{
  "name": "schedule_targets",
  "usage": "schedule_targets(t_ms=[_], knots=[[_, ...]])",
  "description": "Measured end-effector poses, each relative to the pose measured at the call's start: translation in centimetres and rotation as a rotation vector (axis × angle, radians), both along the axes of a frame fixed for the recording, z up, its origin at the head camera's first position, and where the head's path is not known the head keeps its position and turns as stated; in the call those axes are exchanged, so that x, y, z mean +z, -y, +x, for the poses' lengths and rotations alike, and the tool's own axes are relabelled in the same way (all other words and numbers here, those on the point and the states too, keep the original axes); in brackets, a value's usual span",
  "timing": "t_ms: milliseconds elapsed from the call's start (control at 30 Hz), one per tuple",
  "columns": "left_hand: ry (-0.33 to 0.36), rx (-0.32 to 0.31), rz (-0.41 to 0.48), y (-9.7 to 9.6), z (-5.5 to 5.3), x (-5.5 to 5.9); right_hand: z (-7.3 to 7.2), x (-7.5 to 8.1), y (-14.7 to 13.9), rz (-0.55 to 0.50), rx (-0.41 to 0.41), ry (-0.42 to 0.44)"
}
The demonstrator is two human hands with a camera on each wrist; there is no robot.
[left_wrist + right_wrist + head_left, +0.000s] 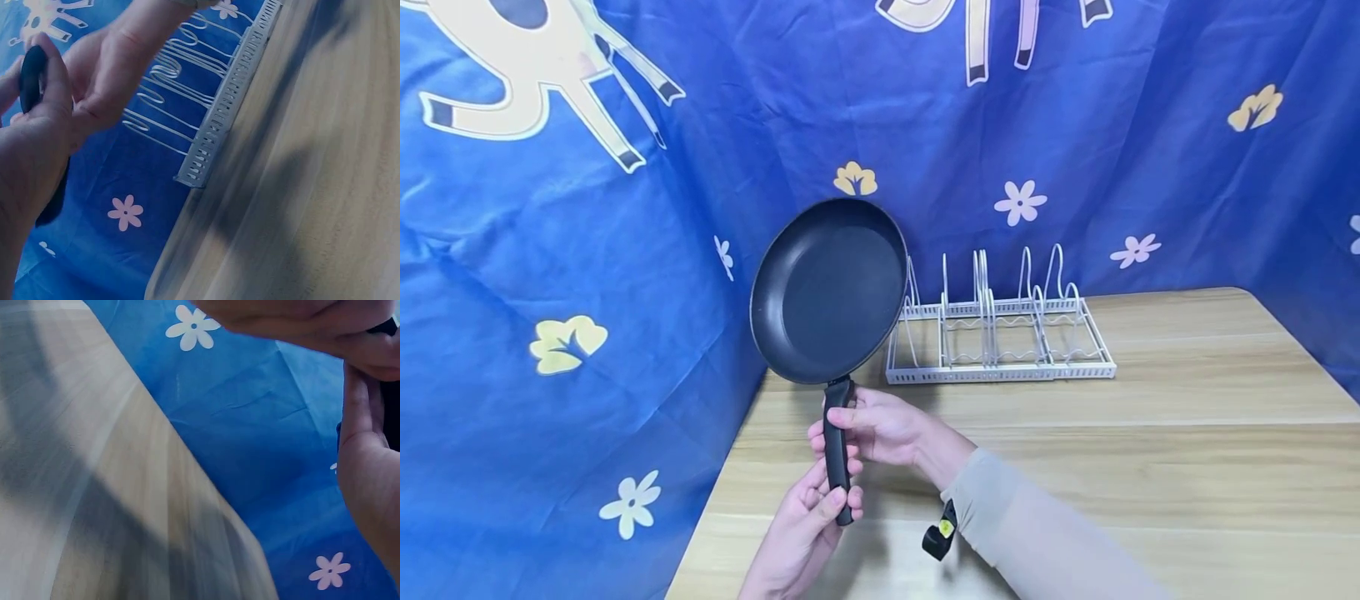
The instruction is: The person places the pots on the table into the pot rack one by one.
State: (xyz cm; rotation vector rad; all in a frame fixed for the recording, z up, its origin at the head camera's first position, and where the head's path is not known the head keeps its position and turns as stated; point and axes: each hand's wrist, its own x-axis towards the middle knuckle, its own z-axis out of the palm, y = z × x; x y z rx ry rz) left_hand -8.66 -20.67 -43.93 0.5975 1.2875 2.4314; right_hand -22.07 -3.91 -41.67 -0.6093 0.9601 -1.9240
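Observation:
A black frying pan is held up over the left part of the table, its inside facing the head camera and its handle pointing down. My right hand grips the upper handle near the pan body, thumb across the front. Lower down, my left hand pinches the handle's end between thumb and fingers. In the left wrist view the handle end pokes out from the left hand. The right wrist view catches only part of the dark handle at its right edge.
A white wire rack with upright loops stands at the back of the wooden table, just right of the pan. Blue patterned cloth hangs behind and along the left side. A black strap device hangs at the right sleeve.

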Motion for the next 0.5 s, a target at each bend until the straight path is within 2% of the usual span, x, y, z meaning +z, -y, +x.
schedule_targets(t_ms=[167,367,500], knots=[[-0.078,-0.006,-0.027,-0.7,-0.7,-0.4,0.4,0.7,-1.6,0.006,-0.042,-0.056],[-0.179,0.018,-0.141,-1.8,-1.8,-0.3,0.5,1.6,-3.7,0.034,-0.102,-0.136],[-0.211,0.048,-0.255,-2.8,-2.2,0.2,0.5,2.1,-5.0,0.062,-0.153,-0.201]])
